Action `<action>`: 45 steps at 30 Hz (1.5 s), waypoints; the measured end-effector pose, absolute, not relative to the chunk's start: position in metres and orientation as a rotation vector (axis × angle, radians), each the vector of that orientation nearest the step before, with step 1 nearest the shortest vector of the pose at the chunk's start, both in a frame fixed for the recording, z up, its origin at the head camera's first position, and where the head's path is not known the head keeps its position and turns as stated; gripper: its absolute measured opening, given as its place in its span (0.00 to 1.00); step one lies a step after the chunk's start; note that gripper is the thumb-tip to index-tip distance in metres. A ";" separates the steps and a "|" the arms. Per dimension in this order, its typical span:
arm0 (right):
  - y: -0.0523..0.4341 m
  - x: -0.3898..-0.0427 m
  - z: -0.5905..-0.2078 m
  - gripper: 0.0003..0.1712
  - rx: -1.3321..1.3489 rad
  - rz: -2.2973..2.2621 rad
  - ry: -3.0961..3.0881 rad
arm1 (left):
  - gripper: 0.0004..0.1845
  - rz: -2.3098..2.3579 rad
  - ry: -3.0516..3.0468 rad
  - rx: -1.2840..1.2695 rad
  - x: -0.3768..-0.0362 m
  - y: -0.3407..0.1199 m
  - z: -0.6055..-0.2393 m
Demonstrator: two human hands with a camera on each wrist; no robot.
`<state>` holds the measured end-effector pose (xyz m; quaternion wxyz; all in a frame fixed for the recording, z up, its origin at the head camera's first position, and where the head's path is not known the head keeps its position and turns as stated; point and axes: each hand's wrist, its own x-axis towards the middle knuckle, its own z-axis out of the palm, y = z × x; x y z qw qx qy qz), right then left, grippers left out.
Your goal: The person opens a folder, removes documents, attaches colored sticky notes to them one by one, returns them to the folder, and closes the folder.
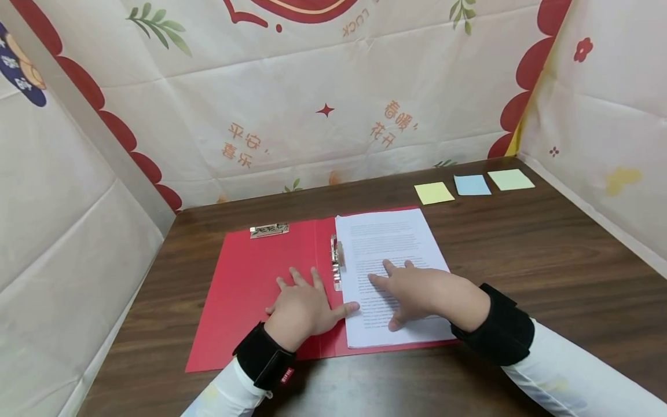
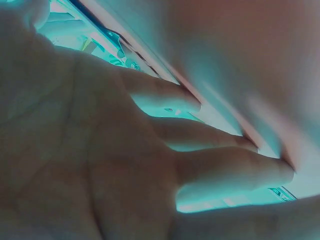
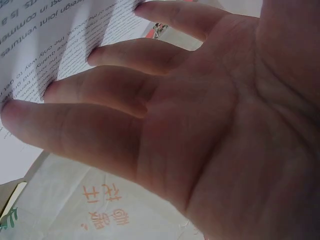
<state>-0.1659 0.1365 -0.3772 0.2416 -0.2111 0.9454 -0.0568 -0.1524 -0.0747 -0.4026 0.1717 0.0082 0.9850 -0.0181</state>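
Observation:
A red folder (image 1: pixel 260 278) lies spread flat on the table, with a metal clip (image 1: pixel 269 230) at the top of its left cover and a metal lever clip (image 1: pixel 336 263) along the spine. Over the right cover rests a stack of printed paper (image 1: pixel 383 237), its left edge beside the spine clip. My left hand (image 1: pixel 304 310) has its fingers spread on the left cover, the thumb reaching across to the paper's left edge. On the printed text my right hand (image 1: pixel 419 292) rests with fingers apart, and its fingertips (image 3: pixel 20 112) touch the page in the right wrist view.
A yellow sticky note (image 1: pixel 434 193), a blue one (image 1: pixel 472 185) and a pale green one (image 1: pixel 510 179) lie in a row at the back right of the wooden table (image 1: pixel 547 249). Printed cloth (image 1: pixel 312 87) hangs behind and along both sides.

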 end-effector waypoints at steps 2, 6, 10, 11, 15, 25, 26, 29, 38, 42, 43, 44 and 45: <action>0.137 -0.167 -0.376 0.59 -0.571 -0.149 2.587 | 0.57 -0.050 2.775 0.029 -0.155 -0.075 -0.399; 0.137 -0.168 -0.375 0.59 -0.568 -0.131 2.590 | 0.51 -0.078 2.723 0.046 -0.159 -0.076 -0.394; 0.137 -0.167 -0.376 0.60 -0.567 -0.140 2.578 | 0.51 -0.095 2.711 0.049 -0.159 -0.077 -0.392; 0.137 -0.167 -0.376 0.60 -0.566 -0.144 2.575 | 0.50 -0.085 2.713 0.045 -0.159 -0.078 -0.391; 0.136 -0.166 -0.376 0.60 -0.564 -0.149 2.570 | 0.49 -0.073 2.723 0.059 -0.163 -0.089 -0.389; 0.137 -0.161 -0.373 0.57 -0.546 -0.152 2.564 | 0.36 0.076 2.705 0.074 -0.181 -0.133 -0.375; 0.137 -0.161 -0.373 0.57 -0.548 -0.149 2.564 | 0.33 0.084 2.706 0.078 -0.182 -0.137 -0.374; 0.137 -0.160 -0.372 0.56 -0.546 -0.147 2.563 | 0.27 0.110 2.702 0.064 -0.186 -0.149 -0.373; 0.137 -0.157 -0.372 0.56 -0.533 -0.134 2.560 | 0.23 0.126 2.694 -0.033 -0.191 -0.175 -0.369; 0.137 -0.157 -0.371 0.56 -0.548 -0.126 2.569 | 0.26 0.119 2.684 -0.080 -0.194 -0.185 -0.367; 0.138 -0.157 -0.370 0.56 -0.552 -0.122 2.571 | 0.27 0.123 2.681 -0.091 -0.195 -0.187 -0.367; 0.138 -0.157 -0.370 0.56 -0.555 -0.119 2.572 | 0.28 0.128 2.679 -0.101 -0.196 -0.188 -0.366; 0.138 -0.157 -0.370 0.55 -0.555 -0.117 2.573 | 0.29 0.131 2.677 -0.108 -0.196 -0.189 -0.365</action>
